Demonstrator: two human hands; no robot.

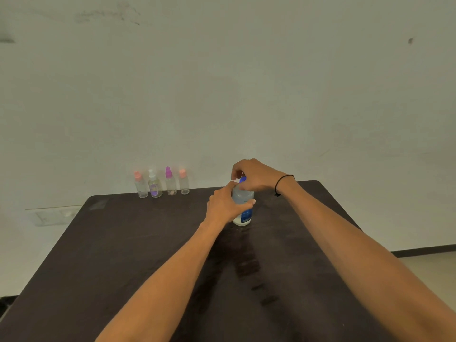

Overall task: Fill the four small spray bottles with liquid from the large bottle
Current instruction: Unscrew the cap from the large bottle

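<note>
At the desk's far edge, about 11 o'clock from where I look down: I see four small spray bottles in a row against the wall.
Desk [123,255]: dark brown, scuffed top; it carries everything listed here.
First small bottle [141,185]: leftmost, clear body, salmon-pink cap, upright.
Second small bottle [155,184]: touching or nearly touching the first, white pump top, a purple patch low on its body.
Third small bottle [170,181]: just right of the second, magenta sprayer top, something pale at its bottom.
Fourth small bottle [184,182]: right end of the row, pink cap, clear body.
Left hand [225,206]: at my 12 o'clock, wrapped round the middle of the large bottle from its left side, thumb up toward the shoulder, fingertips showing on the far side.
Large bottle [243,213]: upright on the desk, well to the right of the row, about 3 o'clock from it; clear upper half, blue label lower down, pale base.
Blue cap [243,179]: on the large bottle's neck, mostly covered by fingers.
Right hand [254,175]: over the bottle's top, fingertips pinched on the blue cap.
Wristband [283,185]: thin black cord on my right wrist.
Wall [246,82]: pale, plain, a few marks.
</note>
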